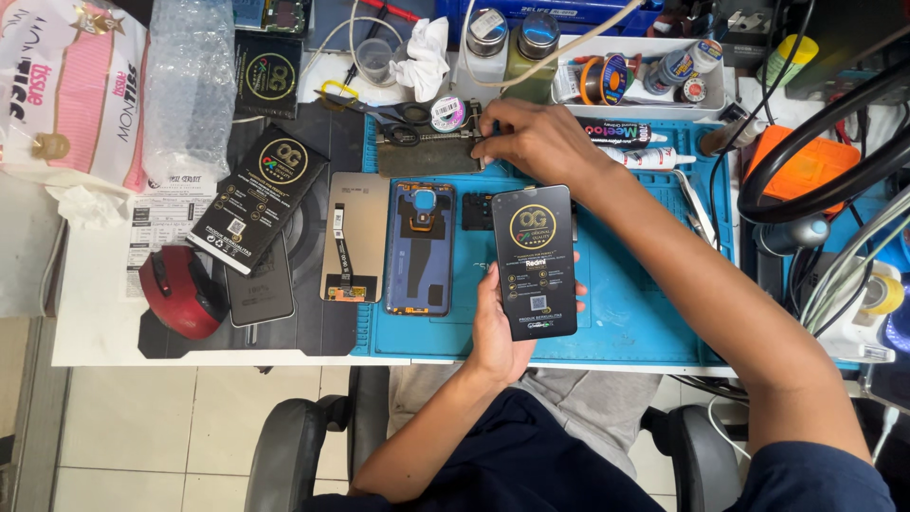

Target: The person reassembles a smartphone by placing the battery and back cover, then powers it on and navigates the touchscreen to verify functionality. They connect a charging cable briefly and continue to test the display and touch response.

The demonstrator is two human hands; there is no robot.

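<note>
Head view: left hand grasps a black screen package upright over the blue mat, while right hand fingers pinch at a metal plate farther back.

white bench | blue mat | red mouse | scissors | blue phone frame

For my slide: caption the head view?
Left hand holds a black screen panel; right hand reaches over the blue mat.
</note>
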